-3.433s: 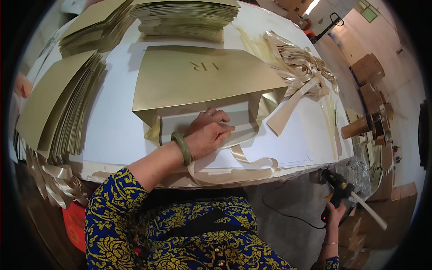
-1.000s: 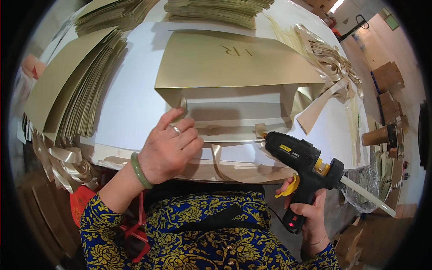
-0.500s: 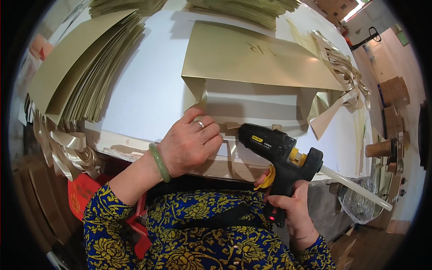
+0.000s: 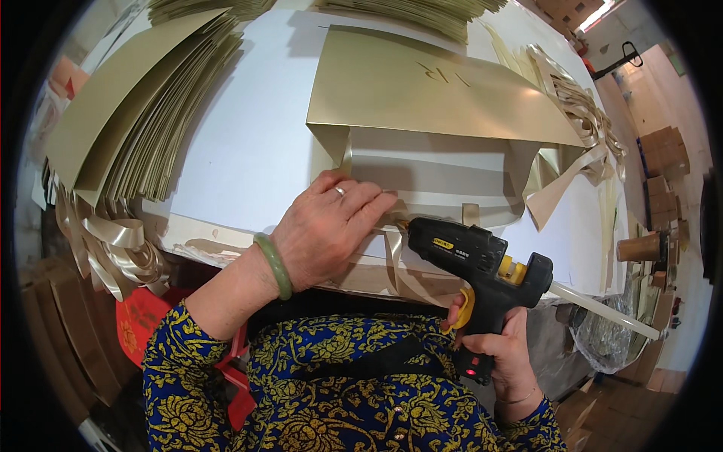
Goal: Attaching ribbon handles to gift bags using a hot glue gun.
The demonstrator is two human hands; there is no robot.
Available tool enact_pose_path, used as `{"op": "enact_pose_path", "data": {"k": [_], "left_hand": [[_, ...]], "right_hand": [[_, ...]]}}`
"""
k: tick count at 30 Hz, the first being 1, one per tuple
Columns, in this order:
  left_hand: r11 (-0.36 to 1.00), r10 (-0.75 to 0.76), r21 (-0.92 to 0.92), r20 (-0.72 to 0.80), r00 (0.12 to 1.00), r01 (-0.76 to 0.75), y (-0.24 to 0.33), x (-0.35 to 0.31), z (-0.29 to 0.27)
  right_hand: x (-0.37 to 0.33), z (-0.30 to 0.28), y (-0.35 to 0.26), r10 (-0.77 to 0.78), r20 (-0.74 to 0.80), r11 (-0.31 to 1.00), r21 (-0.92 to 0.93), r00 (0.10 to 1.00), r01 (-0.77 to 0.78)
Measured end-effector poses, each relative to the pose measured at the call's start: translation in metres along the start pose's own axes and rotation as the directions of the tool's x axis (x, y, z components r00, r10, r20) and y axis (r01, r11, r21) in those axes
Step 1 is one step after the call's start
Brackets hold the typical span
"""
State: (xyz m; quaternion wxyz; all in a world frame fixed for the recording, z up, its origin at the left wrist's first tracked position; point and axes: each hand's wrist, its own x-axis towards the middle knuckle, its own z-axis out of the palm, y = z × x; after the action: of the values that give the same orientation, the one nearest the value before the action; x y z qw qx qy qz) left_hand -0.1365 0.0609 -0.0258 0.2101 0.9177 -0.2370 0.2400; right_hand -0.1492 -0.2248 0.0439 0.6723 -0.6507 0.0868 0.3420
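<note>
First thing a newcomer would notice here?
Probably the black-and-yellow glue gun in the right hand, right of centre, its tip near the left hand at the gold bag's open mouth. Next, the green bangle on the left wrist. Then the gold stack at left and the ribbon heap at upper right.

We saw a white-topped table | grey floor below | cardboard boxes at right | light shone top right
</note>
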Motion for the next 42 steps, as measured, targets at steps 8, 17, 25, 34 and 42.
{"op": "enact_pose_path", "data": {"k": [8, 17, 25, 34, 42], "left_hand": [[0.997, -0.076, 0.039, 0.21, 0.975, 0.069, 0.007, 0.006, -0.001], [0.998, -0.039, 0.061, 0.127, 0.991, 0.032, 0.005, 0.002, 0.005], [0.998, 0.02, 0.052, 0.114, 0.993, -0.026, 0.016, -0.008, 0.006], [0.997, 0.037, 0.064, 0.071, 0.997, -0.042, 0.026, -0.022, 0.008], [0.998, 0.041, 0.042, 0.032, 0.999, -0.042, 0.025, -0.023, 0.01]], "right_hand": [[-0.003, -0.002, 0.003, -0.077, -0.021, 0.995, 0.064, 0.997, 0.078], [-0.001, -0.001, -0.008, -0.186, -0.049, 0.982, -0.007, 0.981, 0.186], [0.019, 0.025, -0.025, -0.179, 0.026, 0.98, 0.094, 0.983, 0.176], [0.038, 0.048, -0.029, -0.027, 0.128, 0.997, 0.072, 0.991, 0.018], [0.035, 0.042, -0.034, -0.014, 0.063, 0.994, -0.111, 0.998, 0.021]]}}
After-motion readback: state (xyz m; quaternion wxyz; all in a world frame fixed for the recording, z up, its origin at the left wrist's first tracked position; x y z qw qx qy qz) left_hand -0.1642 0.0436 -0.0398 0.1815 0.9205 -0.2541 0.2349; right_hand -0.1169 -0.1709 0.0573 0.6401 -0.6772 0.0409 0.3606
